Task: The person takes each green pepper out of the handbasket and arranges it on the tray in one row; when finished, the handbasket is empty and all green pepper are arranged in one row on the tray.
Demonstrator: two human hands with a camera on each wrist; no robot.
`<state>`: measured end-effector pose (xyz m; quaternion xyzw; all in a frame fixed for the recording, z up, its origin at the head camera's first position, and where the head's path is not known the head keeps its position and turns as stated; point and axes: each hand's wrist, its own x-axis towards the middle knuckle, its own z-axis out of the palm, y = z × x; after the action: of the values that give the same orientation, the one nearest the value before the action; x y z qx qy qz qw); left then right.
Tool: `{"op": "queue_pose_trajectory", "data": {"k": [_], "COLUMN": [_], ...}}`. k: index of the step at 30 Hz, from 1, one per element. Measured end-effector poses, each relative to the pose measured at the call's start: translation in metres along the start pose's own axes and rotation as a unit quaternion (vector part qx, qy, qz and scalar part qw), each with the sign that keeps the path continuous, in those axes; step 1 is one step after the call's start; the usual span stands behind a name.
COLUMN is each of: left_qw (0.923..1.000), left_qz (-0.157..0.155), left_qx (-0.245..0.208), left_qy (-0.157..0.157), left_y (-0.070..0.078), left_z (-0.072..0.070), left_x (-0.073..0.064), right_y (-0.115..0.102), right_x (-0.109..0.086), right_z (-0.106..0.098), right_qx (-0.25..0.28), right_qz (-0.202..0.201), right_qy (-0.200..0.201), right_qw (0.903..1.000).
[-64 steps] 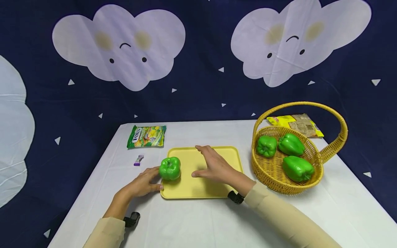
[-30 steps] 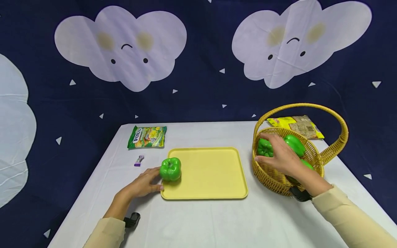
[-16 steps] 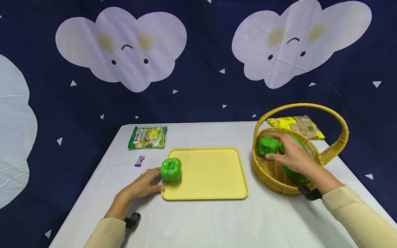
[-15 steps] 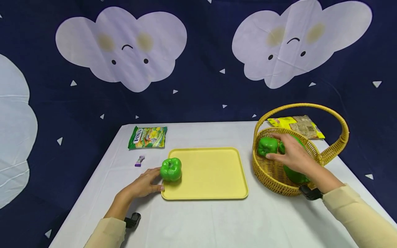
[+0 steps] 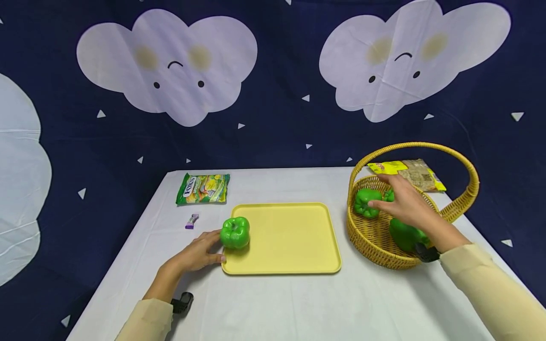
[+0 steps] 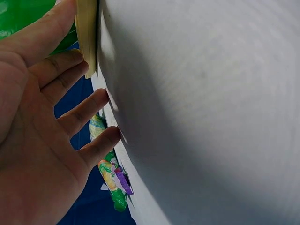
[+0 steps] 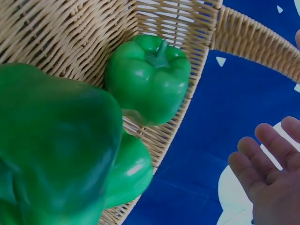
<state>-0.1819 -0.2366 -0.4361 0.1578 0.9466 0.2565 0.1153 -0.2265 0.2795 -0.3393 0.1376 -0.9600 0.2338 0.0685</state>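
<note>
In the head view my left hand (image 5: 197,252) lies at the left edge of the yellow tray (image 5: 290,239), its fingers and thumb touching the rim. A green bell pepper (image 5: 235,233) sits on the tray's left end, close to those fingers. The left wrist view shows this hand (image 6: 47,131) with its fingers spread. My right hand (image 5: 405,201) hovers over the wicker basket (image 5: 375,255), thumb and fingers apart, holding nothing. Three green peppers lie in the basket: a left one (image 5: 368,202), a front one (image 5: 404,234), and a back one (image 5: 388,195) mostly hidden by the hand.
The basket's tall handle (image 5: 415,144) arches above the right hand. Behind the basket lies a yellow and brown packet (image 5: 414,173). A green candy bag (image 5: 203,188) and a small purple wrapped sweet (image 5: 192,221) are on the white-covered table's left side.
My right hand has gone from above the tray to above the basket on the right, then risen slightly off the peppers. My left hand and the pepper on the tray stay put.
</note>
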Motion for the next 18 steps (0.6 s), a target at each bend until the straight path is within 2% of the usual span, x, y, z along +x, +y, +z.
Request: {"op": "queue_pose_trajectory", "data": {"k": [7, 12, 18], "left_qw": [1.0000, 0.9998, 0.9999], "left_qz": [0.009, 0.020, 0.016], "left_qx": [0.002, 0.007, 0.004], "left_qy": [0.002, 0.004, 0.003], "left_y": [0.000, 0.000, -0.001], "left_z": [-0.001, -0.001, -0.001], "left_x": [-0.001, -0.002, -0.001], "right_y": [0.010, 0.018, 0.024], "right_x": [0.011, 0.019, 0.025], "right_z": [0.007, 0.014, 0.023], "right_qx": [0.007, 0.009, -0.008], "right_qz": [0.016, 0.010, -0.004], "right_qy": [-0.011, -0.018, -0.040], "right_qw": [0.9998, 0.9997, 0.9991]}}
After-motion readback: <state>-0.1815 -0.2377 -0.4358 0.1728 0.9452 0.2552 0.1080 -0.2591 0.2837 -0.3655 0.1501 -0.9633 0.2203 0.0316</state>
